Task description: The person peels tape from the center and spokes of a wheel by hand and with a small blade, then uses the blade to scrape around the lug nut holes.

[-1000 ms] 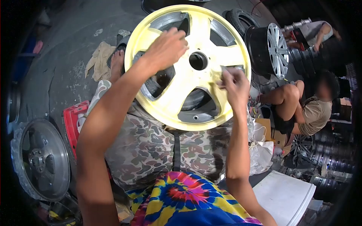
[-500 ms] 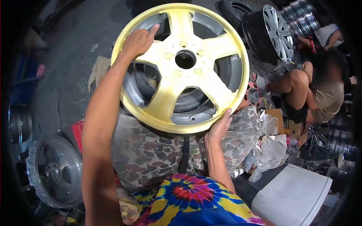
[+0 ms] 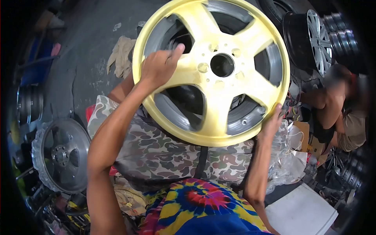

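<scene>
A five-spoke wheel rim (image 3: 215, 113), coated pale yellow on its face with grey inner walls, is tilted up above my lap. My left hand (image 3: 160, 70) grips its left side, fingers curled over the edge by a spoke and thumb pointing up. At the lower right, my right hand (image 3: 271, 124) holds the outer lip, with the thumb on the front and the other fingers mostly hidden. Beneath the rim, camouflage cloth (image 3: 164, 156) covers my legs. Darker round shapes show through the gaps between the spokes.
A grey wheel (image 3: 62, 156) with plastic round its edge leans at left. At upper right stand a silver-spoked wheel (image 3: 319, 43) and stacked rims (image 3: 344, 43). Another person (image 3: 333, 113) sits at right. A white panel (image 3: 303, 209) lies at lower right; a beige cloth (image 3: 121, 55) is on the floor.
The rim has shifted right, looks larger, and has turned somewhat counterclockwise. Both my hands have moved right with it, still gripping. The whole view has also shifted.
</scene>
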A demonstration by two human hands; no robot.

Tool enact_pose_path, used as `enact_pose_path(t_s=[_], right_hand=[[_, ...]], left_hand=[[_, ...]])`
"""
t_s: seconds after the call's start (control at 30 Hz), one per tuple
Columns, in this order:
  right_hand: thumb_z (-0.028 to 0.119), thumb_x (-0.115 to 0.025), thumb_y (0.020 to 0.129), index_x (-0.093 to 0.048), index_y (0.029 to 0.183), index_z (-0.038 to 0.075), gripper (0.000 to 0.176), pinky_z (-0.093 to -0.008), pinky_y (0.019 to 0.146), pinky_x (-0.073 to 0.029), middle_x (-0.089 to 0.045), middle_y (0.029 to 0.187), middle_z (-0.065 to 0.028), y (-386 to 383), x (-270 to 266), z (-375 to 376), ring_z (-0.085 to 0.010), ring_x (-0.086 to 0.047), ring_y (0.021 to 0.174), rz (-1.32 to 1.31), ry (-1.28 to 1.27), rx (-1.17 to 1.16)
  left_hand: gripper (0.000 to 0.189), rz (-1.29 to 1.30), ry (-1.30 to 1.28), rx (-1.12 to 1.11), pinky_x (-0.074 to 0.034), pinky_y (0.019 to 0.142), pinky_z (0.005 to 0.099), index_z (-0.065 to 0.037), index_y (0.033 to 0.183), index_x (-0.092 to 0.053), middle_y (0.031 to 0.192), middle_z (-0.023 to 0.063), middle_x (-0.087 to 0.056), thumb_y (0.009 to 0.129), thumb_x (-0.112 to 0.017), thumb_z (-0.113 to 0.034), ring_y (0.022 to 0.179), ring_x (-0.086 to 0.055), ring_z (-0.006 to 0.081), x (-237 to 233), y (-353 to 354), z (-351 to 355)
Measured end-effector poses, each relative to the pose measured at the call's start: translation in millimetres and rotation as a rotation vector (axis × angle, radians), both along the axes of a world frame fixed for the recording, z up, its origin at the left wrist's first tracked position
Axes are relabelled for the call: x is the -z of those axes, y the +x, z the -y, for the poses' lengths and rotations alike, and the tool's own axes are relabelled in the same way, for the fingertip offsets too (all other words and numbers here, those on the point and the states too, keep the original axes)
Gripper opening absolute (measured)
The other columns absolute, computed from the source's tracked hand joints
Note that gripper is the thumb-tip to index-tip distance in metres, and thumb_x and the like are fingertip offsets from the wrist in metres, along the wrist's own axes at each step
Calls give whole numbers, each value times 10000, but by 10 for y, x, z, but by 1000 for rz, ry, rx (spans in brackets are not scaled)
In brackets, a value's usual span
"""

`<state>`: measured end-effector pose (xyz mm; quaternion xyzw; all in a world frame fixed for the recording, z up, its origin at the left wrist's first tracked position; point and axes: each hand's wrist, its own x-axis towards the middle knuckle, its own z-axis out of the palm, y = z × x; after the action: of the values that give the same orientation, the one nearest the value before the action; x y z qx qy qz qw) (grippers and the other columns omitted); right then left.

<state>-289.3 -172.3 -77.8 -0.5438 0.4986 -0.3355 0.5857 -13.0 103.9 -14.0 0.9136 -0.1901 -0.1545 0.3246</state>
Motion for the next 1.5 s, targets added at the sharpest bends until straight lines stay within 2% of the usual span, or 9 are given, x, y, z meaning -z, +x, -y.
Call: enact_pose_path(t_s=[0.1, 0.4, 0.47, 0.63, 0.7, 0.87, 1.0, 1.1, 1.5], right_hand=[[470, -569, 1092, -603, 1298, -5, 518, -308, 953, -461, -637, 1178, -73, 312, -84, 684, -168, -575, 1050, -22, -70, -205], [481, -652, 1050, -664, 1284, -29, 561, -251, 823, -480, -671, 1051, -33, 1539, -463, 1745, -95, -581, 914, -180, -184, -592], [493, -660, 1042, -679, 1245, -25, 557, -248, 799, -474, -664, 1010, -21, 1513, -409, 1803, -90, -571, 877, -181, -233, -578], [515, -666, 1022, -704, 1121, -10, 535, -340, 853, -491, -656, 1025, -116, 1346, -474, 1657, -192, -612, 914, -419, -730, -411], [412, -620, 1045, -703, 1164, -12, 448, -429, 909, -497, -615, 1092, -214, 1345, -617, 1373, -326, -628, 967, -402, -1027, -246], [159, -489, 1067, -682, 1327, 18, 353, -464, 955, -483, -543, 1113, -215, 1260, -966, 367, -362, -597, 1035, -350, -1203, -778], [132, -495, 1047, -618, 1388, -37, 400, -492, 955, -492, -500, 1091, -251, 1305, -1121, -233, -424, -602, 957, -324, -925, -1190], [144, -509, 1030, -593, 1418, -50, 441, -480, 932, -500, -494, 1094, -247, 1418, -1117, -308, -421, -610, 949, -376, -938, -1243], [86, -672, 966, -729, 1276, 18, 323, -446, 857, -516, -654, 966, -193, 1599, -1138, -269, -375, -667, 901, -336, -977, -1248]], left_hand=[[649, -99, 64, 8, -525, 869, 458, 49, 992, -725, 913, 263, -726, 1036, -557, -576, 912, -723, 395, -68, -288, -53], [564, -220, -190, 21, -544, 842, 412, 80, 1136, -666, 987, 251, -734, 1015, -671, -471, 912, -734, 314, -15, -439, 59], [621, -357, -80, 79, -543, 862, 519, 116, 1131, -660, 998, 325, -730, 979, -706, -485, 981, -726, 468, -64, -340, 91], [670, -385, -211, 113, -549, 741, 453, 108, 901, -706, 801, 251, -716, 911, -759, -560, 763, -732, 355, 135, -304, 53], [562, -437, -139, 106, -544, 681, 341, 114, 1035, -722, 837, 123, -716, 970, -751, -444, 744, -671, 157, 127, -286, 72], [514, -326, 36, 200, -547, 727, 389, 59, 1032, -735, 857, 128, -723, 937, -778, -444, 768, -696, 210, -176, -165, 75], [364, 216, 143, 169, -514, 896, 470, -44, 1001, -721, 967, 106, -693, 939, -757, -401, 996, -663, 311, -395, -200, 98], [228, 722, -347, 487, -534, 897, 484, -51, 1172, -740, 1072, 167, -648, 1002, -648, -172, 1034, -675, 346, -161, -179, 144], [347, 356, 41, 622, -550, 935, 464, -32, 1324, -706, 1174, 186, -582, 1008, -654, -164, 1085, -663, 355, -211, -215, 295]])
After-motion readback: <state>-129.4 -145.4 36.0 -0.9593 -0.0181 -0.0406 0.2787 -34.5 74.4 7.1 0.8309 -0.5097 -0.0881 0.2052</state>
